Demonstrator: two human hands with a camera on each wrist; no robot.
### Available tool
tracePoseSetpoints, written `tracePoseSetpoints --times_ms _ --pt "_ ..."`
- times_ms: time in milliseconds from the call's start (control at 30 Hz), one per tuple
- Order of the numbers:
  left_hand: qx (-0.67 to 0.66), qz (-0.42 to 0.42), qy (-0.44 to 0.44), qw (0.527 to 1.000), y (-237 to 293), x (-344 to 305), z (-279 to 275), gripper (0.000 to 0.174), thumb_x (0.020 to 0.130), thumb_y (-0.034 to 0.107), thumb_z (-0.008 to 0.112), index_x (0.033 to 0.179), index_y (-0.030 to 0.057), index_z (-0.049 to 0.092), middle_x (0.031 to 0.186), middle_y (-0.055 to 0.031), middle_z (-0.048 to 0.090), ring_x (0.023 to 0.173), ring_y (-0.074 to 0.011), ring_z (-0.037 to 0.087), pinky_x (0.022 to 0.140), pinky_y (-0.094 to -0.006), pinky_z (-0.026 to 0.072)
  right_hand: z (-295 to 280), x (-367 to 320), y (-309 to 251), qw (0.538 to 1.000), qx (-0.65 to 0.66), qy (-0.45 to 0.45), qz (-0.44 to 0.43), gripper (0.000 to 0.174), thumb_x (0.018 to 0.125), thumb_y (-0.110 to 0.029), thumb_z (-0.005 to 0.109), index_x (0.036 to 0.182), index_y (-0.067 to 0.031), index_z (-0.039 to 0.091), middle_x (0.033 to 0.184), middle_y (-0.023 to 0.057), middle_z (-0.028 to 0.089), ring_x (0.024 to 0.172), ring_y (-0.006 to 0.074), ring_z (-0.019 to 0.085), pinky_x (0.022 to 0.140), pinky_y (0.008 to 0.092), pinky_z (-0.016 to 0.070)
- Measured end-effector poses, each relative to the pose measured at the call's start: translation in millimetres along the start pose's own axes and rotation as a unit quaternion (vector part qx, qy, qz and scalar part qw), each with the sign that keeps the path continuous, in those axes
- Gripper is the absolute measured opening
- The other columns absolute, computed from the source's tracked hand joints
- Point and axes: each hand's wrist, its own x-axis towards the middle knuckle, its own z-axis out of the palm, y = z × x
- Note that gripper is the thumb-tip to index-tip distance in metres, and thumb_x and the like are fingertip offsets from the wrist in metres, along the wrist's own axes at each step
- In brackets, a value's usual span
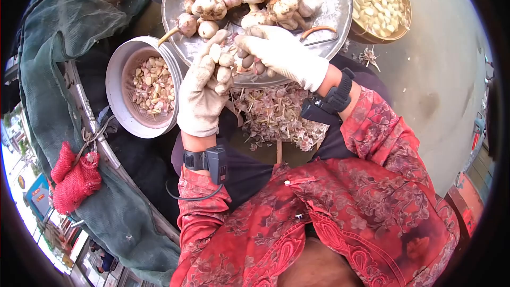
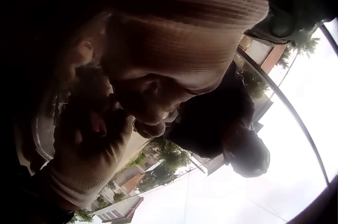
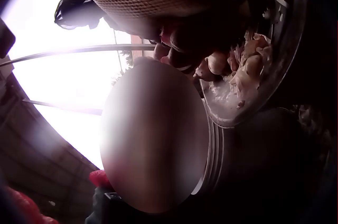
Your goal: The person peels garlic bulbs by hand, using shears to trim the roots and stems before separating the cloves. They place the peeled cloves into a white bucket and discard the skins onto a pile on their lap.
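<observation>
Both hands wear pale knitted gloves with stained fingertips and meet over the near edge of a round metal tray (image 1: 332, 5). My left hand (image 1: 202, 93) has its fingers curled inward around light garlic cloves, partly hidden by the glove. Close beside it, my right hand (image 1: 287, 56) pinches a pinkish garlic clove (image 3: 167, 35) with bent fingers. Beyond the hands, whole garlic bulbs (image 1: 209, 8) with stems and roots are heaped on the tray. A tool with a curved orange handle (image 1: 317, 31) lies at the tray's right side.
Left of the tray, a white bucket (image 1: 114, 87) contains unpeeled cloves (image 1: 154, 85). A bowl of peeled cloves (image 1: 374, 2) stands at the upper right. Loose garlic skins (image 1: 279, 111) pile below the tray. Green netting (image 1: 58, 69) and a red mesh bag (image 1: 77, 178) hang along a metal rail.
</observation>
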Motion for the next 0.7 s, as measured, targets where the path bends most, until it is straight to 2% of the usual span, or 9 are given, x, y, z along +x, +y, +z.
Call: tracePoseSetpoints --times_ms 67,200,233,300,333,400,467,533,700 --pt "0.022 0.011 -0.01 1.0 2 4 5 0.06 0.093 0.015 0.061 0.142 -0.0073 0.035 0.101 -0.0111 0.06 0.068 -0.0098 0.05 0.058 -0.0189 0.0429 -1 2 6 0.999 0.017 -0.009 -0.031 0.036 0.095 -0.035 0.055 0.089 -0.0002 0.063 0.075 0.0056 0.065 0.062 0.0122 0.061 0.054 0.0265 0.0484" --pt "0.158 0.033 0.026 0.986 6 18 43 0.055 0.094 0.015 0.059 0.141 -0.0059 0.038 0.097 -0.012 0.061 0.062 -0.0086 0.048 0.051 -0.0164 0.0379 1 6 19 0.993 -0.023 -0.03 -0.11 0.033 0.096 -0.029 0.049 0.086 -0.0004 0.062 0.07 0.0044 0.064 0.059 0.014 0.059 0.056 0.0287 0.0488" --pt "0.197 0.04 0.025 0.979 4 24 61 0.051 0.095 0.015 0.057 0.139 -0.0061 0.041 0.094 -0.0113 0.062 0.063 -0.0084 0.05 0.05 -0.0169 0.0372 10 17 35 0.992 0.095 -0.067 -0.054 0.033 0.095 -0.03 0.049 0.085 -0.0012 0.063 0.069 0.0048 0.064 0.058 0.0145 0.059 0.053 0.0287 0.0481" --pt "0.288 0.026 0.035 0.957 -2 42 93 0.043 0.098 0.014 0.055 0.135 -0.0056 0.046 0.089 -0.0089 0.064 0.061 -0.007 0.051 0.05 -0.0169 0.037 11 10 33 0.986 0.117 -0.101 -0.064 0.033 0.095 -0.031 0.049 0.086 -0.0021 0.063 0.066 0.0041 0.062 0.054 0.0151 0.058 0.051 0.029 0.0476" --pt "0.312 0.023 0.02 0.95 -9 51 111 0.043 0.097 0.015 0.056 0.134 -0.0052 0.048 0.088 -0.0093 0.065 0.063 -0.0065 0.052 0.051 -0.016 0.0376 6 8 31 0.99 0.008 -0.138 -0.041 0.034 0.094 -0.035 0.051 0.091 -0.0033 0.063 0.074 0.003 0.063 0.06 0.0139 0.06 0.052 0.0281 0.0489" --pt "0.344 0.002 -0.02 0.939 -26 69 152 0.047 0.095 0.013 0.059 0.137 -0.0044 0.046 0.095 -0.0112 0.066 0.069 -0.0073 0.058 0.055 -0.0173 0.0431 0 6 29 0.992 0.026 -0.118 -0.044 0.034 0.094 -0.036 0.051 0.092 -0.0037 0.063 0.075 0.0029 0.063 0.062 0.0136 0.06 0.053 0.0281 0.0491" --pt "0.405 -0.003 -0.037 0.913 -52 89 178 0.062 0.093 0.011 0.059 0.145 -0.0042 0.031 0.103 -0.0165 0.066 0.083 -0.0173 0.067 0.066 -0.0238 0.0534 -4 4 27 0.992 0.064 -0.101 -0.044 0.035 0.095 -0.038 0.05 0.095 -0.0047 0.062 0.078 0.0027 0.064 0.064 0.0132 0.061 0.054 0.0281 0.0495" --pt "0.456 -0.024 -0.04 0.889 -63 99 173 0.056 0.095 0.02 0.058 0.144 -0.0002 0.039 0.112 -0.0144 0.066 0.088 -0.0147 0.066 0.071 -0.0211 0.0503 -7 2 25 0.99 0.103 -0.091 -0.045 0.036 0.096 -0.039 0.05 0.097 -0.0057 0.062 0.081 0.0025 0.064 0.066 0.0128 0.061 0.056 0.028 0.05" --pt "0.472 0.037 0.024 0.881 -55 82 154 0.037 0.098 0.013 0.051 0.132 -0.0018 0.052 0.104 -0.0115 0.068 0.081 -0.0119 0.065 0.067 -0.0202 0.05 -9 -5 22 0.971 0.21 -0.109 -0.028 0.038 0.097 -0.043 0.048 0.103 -0.0081 0.061 0.088 0.002 0.064 0.071 0.0117 0.062 0.059 0.0279 0.051"
